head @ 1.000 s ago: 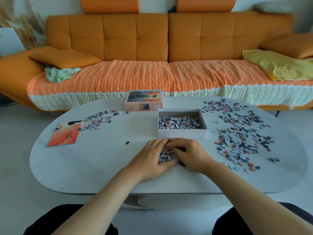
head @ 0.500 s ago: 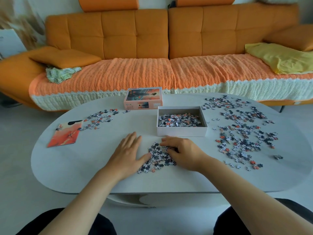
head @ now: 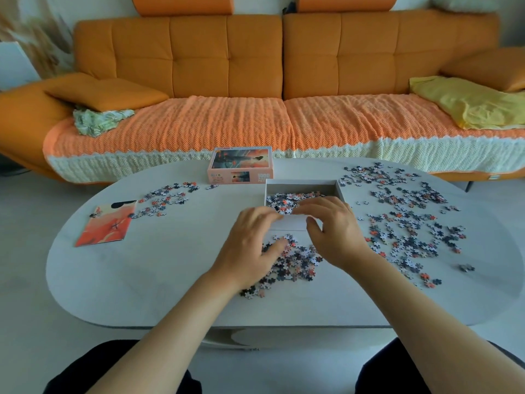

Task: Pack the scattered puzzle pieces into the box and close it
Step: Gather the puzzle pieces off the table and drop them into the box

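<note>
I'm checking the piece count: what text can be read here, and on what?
"1000": front side of the lid.
Word under it, and small print at that side's left: too blurred to read.
Card: no text seen.

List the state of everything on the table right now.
Box, open, partly filled with pieces.
Lid, off, picture side up behind the box's left corner.
Near pile, loose on table, in front of the box.
Right scatter, loose, unpacked.
Left scatter, loose, unpacked.
Picture sheet, flat at table's left end.
Left hand, fingers curled above near pile; contents hidden.
Right hand, fingers curved over box's near wall; contents hidden.
</note>
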Action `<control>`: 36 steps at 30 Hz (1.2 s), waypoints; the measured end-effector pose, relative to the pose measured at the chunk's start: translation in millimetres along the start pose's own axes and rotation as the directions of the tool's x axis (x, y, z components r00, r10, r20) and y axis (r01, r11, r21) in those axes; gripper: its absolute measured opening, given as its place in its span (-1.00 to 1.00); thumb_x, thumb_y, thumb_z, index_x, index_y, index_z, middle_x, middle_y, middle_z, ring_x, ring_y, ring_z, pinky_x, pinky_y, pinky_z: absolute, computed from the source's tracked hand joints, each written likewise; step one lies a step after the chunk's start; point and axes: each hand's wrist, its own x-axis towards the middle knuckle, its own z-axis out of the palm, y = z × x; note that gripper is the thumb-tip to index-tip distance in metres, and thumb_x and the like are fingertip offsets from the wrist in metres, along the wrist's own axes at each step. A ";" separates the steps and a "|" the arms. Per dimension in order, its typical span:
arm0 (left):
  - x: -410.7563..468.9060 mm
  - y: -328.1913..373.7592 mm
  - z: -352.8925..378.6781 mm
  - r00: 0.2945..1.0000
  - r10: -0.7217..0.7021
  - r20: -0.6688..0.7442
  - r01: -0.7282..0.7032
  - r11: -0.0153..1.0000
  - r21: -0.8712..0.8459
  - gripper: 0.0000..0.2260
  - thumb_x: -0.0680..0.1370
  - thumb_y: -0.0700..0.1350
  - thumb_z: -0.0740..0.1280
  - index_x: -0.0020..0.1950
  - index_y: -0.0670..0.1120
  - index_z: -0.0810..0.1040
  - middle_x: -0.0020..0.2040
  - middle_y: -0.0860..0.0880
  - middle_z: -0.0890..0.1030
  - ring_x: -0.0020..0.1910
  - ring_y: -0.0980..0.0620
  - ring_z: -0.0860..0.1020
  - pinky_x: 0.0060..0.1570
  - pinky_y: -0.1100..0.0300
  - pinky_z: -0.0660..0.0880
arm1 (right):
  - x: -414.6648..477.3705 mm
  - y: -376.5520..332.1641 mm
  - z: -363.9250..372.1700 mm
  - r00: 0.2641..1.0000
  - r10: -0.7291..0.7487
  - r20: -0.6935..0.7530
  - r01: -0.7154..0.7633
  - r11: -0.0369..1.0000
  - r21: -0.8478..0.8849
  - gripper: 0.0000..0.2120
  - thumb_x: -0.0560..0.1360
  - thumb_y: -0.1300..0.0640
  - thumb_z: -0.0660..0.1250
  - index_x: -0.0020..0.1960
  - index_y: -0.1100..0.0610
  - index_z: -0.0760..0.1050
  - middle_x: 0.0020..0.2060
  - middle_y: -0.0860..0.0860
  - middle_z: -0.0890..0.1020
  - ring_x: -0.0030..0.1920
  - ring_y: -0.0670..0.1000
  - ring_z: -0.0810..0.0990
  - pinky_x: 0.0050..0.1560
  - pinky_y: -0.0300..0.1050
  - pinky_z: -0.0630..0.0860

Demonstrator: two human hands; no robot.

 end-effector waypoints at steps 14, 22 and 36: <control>4.0 -34.6 -22.7 0.989 -0.102 0.105 0.068 0.956 0.285 -0.43 0.53 0.26 -0.02 0.38 0.01 0.46 0.41 0.08 0.41 0.41 0.07 0.29 0.37 0.03 0.28 | 2.3 -8.6 18.4 0.951 0.017 0.309 -0.041 0.997 0.070 -0.55 0.53 0.26 0.22 0.38 -0.03 0.47 0.31 -0.10 0.53 0.41 -0.07 0.36 0.52 0.24 -0.11; -15.8 -27.5 -42.7 0.997 0.068 -0.025 -0.061 0.979 0.196 -0.66 0.53 0.12 0.21 0.17 -0.05 0.56 0.09 0.07 0.51 0.10 0.06 0.47 0.04 0.10 0.48 | 6.2 -28.0 13.3 0.960 -0.221 0.173 0.224 0.975 -0.002 -0.72 0.45 0.29 0.27 0.05 0.06 0.65 -0.06 -0.02 0.62 -0.05 0.08 0.57 -0.04 0.05 0.53; -9.4 -17.7 -13.4 0.953 -0.049 0.300 0.018 0.994 0.105 -0.65 0.57 0.02 0.35 0.35 0.05 0.52 0.07 0.09 0.47 0.19 0.10 0.38 0.13 0.12 0.45 | -1.7 -36.7 7.2 0.812 0.039 0.582 0.009 0.997 -0.079 -0.77 0.50 0.01 0.34 0.14 0.00 0.61 0.19 -0.08 0.46 -0.02 0.00 0.57 0.08 -0.06 0.53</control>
